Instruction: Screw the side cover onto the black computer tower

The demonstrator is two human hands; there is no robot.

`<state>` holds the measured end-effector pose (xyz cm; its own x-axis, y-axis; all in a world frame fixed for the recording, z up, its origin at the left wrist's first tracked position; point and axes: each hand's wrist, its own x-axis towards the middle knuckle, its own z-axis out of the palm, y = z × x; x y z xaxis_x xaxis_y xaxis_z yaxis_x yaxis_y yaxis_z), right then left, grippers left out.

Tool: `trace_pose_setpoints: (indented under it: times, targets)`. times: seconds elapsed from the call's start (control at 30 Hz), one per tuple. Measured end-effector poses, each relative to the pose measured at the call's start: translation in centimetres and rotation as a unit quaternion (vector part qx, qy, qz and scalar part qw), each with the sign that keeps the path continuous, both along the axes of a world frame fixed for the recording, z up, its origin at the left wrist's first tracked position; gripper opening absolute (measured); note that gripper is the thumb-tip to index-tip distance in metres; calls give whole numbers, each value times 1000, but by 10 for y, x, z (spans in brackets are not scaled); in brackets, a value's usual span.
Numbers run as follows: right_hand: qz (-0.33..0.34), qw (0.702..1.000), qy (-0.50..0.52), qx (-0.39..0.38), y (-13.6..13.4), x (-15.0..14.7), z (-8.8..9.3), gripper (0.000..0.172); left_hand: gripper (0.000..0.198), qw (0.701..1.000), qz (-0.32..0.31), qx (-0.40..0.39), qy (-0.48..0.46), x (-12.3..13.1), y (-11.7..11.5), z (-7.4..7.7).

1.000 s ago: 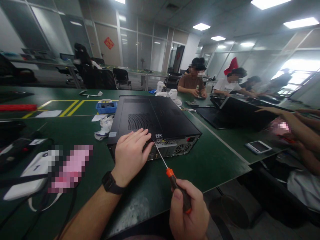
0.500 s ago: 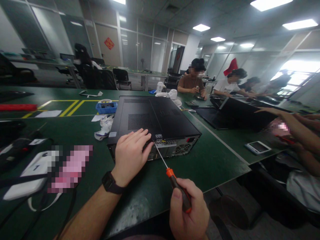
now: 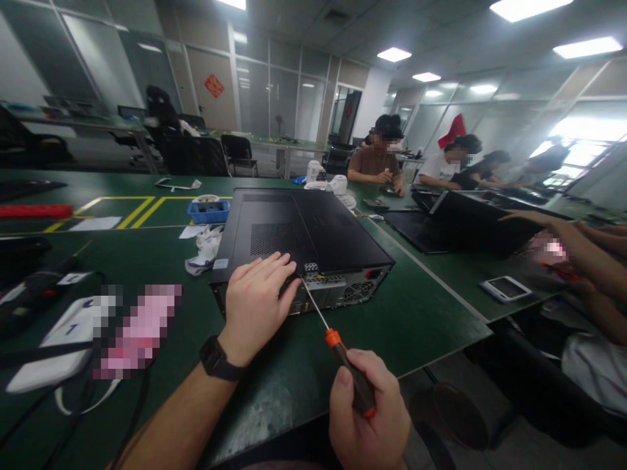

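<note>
A black computer case [image 3: 337, 228] lies flat on the green table, its rear panel with fan grille and power socket facing me. My left hand [image 3: 259, 294], wearing a black watch, rests on the near left edge of the case with the fingers stretched out over its top. In my right hand [image 3: 369, 411] is a screwdriver [image 3: 355, 378] with a dark and orange handle, held by wrapped fingers and thumb. Its long shaft points up and away, and the tip reaches the rear edge of the case by my left thumb. Whether a screw sits under the tip I cannot make out.
Left of the case are a blue bin [image 3: 209, 210], crumpled white gloves [image 3: 203, 251] and a white device [image 3: 63, 339] with cables. To the right, a co-worker's arm [image 3: 563, 235] reaches over a dark panel [image 3: 484, 225], near a white scale-like device [image 3: 504, 288]. Other people sit behind.
My right hand has shifted very slightly around the screwdriver handle, the thumb moving a little left. The left hand, the case and the screwdriver tip look unmoved.
</note>
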<state>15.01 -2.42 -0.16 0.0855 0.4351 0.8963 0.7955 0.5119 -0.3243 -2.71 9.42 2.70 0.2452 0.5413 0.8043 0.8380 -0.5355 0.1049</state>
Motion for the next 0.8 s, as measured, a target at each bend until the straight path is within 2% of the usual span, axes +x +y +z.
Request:
trace_pose_setpoints:
  times: [0.13,0.33,0.43,0.57,0.7,0.8]
  targets:
    - [-43,999,-15,-18,-3,2,-5,15,20,1000,-1,1,0,0,0,1]
    - [34,999,12,12,0,0,1,20,20,1000,-3,-7,-2,-1,0,0]
    - [28,999,9,12,1,1,1,22,21,1000,-6,-11,-8,-1,0,-1]
    - [20,999,6,-27,-1,3,-3,16,21,1000,-5,-11,-5,0,0,0]
    - [20,1000,16,2,-3,3,-7,24,21,1000,-1,-12,0,0,-1,0]
    - [2,1000,12,0,-3,2,-7,19,21,1000,-1,-10,1,-1,0,-1]
